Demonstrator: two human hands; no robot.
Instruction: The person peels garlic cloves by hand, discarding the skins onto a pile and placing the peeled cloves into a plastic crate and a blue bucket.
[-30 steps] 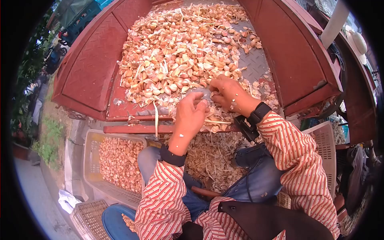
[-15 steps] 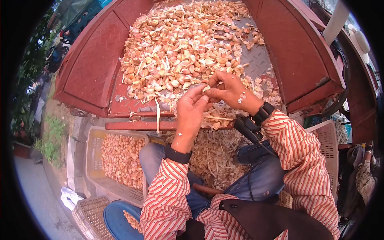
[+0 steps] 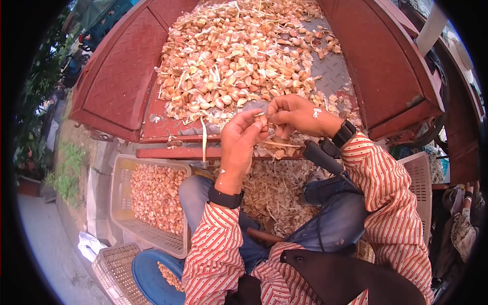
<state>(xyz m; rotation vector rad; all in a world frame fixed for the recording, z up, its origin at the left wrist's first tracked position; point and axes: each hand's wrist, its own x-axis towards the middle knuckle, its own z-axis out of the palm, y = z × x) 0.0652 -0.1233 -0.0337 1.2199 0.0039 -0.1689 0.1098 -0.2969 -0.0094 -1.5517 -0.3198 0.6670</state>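
Note:
My left hand point(image 3: 240, 138) pinches a small pale garlic clove point(image 3: 262, 120) between thumb and fingertips, above the front edge of a red metal cart bed point(image 3: 333, 76). Close on its right, my right hand point(image 3: 300, 116) has thumb and forefinger pressed together; its fingertips hide whatever they may hold. A bit of white skin sticks to the back of that hand. Just beyond both hands spreads a heap of garlic cloves point(image 3: 229, 66) with loose skins and dry stalks.
A plastic crate point(image 3: 118, 195) of garlic cloves stands at lower left, beside a blue basin point(image 3: 147, 274) with some cloves. Dry husks point(image 3: 279, 195) lie between my knees. Red side panels point(image 3: 391, 66) flank the bed. A black cylindrical device point(image 3: 323, 157) hangs by my right wrist.
My right hand has shifted slightly right, and its fingertips have drawn a little apart from those of my left hand. The left hand keeps its pinch. The view has moved slightly.

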